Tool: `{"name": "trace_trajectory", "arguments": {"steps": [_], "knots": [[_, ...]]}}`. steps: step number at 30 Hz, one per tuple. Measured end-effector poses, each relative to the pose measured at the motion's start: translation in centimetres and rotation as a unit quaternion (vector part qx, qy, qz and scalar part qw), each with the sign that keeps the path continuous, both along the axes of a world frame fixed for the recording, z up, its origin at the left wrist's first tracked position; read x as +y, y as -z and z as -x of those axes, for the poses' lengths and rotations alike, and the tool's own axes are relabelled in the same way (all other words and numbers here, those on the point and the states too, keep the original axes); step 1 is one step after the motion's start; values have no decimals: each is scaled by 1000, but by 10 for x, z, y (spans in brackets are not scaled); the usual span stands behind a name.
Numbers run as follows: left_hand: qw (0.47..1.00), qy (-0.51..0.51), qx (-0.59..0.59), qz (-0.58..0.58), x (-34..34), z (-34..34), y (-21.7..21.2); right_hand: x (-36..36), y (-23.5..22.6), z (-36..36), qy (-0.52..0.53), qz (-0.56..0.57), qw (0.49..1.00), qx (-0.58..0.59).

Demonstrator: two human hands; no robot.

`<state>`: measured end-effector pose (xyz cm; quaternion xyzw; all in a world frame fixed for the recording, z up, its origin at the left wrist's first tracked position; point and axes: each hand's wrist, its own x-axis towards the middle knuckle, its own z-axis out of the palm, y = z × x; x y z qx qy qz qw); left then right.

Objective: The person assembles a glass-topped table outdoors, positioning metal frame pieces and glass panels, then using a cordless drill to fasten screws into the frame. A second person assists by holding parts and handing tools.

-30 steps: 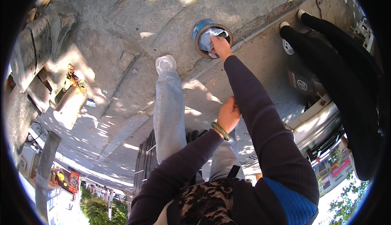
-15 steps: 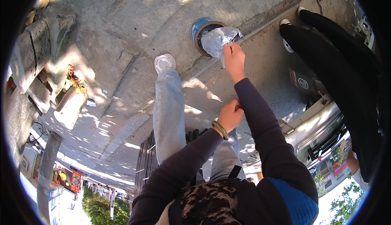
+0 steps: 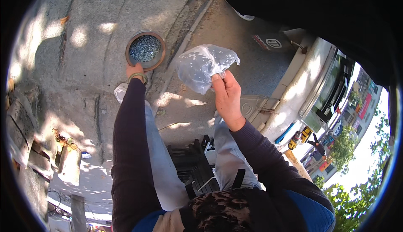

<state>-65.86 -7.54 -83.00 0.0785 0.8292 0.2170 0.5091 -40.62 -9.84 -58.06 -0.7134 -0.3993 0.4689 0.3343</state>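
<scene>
Translucent plastic forms the white-flecked bag [image 3: 203,67] your right hand [image 3: 228,99] pinches beside the round, brown-rimmed bowl [image 3: 158,61] of small grey, metallic-looking pieces [image 3: 145,48], which your left hand [image 3: 134,70] grips nearside, presumably to steady it.

small pieces [image 3: 145,48]: in the bucket [image 3: 163,52] | left hand [image 3: 134,69]: on its near rim | plastic bag [image 3: 203,66]: right of bucket, in right hand [image 3: 228,97] | drill [image 3: 295,140]: farther right

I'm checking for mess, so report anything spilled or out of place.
Nothing stands out: the small grey pieces lie inside the bucket, none visibly spilled around it, and the right hand holds the clear bag.
</scene>
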Motion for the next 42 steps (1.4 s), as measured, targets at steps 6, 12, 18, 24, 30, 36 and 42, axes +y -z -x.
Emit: {"name": "trace_trajectory", "arguments": {"steps": [6,12,18,24,30,36,42], "knots": [[999,6,-33,-40,-64,-30,-108,-68,-84,-57,49,6,998,44],[995,32,-78,-57,-165,-97,-296,-133,-220,-147,28,13,996,86],[986,27,-120,-116,-226,-236,-437,-171,-270,-275,47,-33,998,-7],[978,85,-162,-98,-240,-358,-443,-127,-240,-382,7,37,991,-131],[982,158,-91,-57,-242,-405,-436,-6,-182,-417,-24,118,964,-237],[822,374,242,-355,-236,-415,-459,-27,-143,-436,-146,-79,897,-409],[616,743,201,-169,-200,-430,-418,-227,-209,-395,59,-90,987,-122]]}}
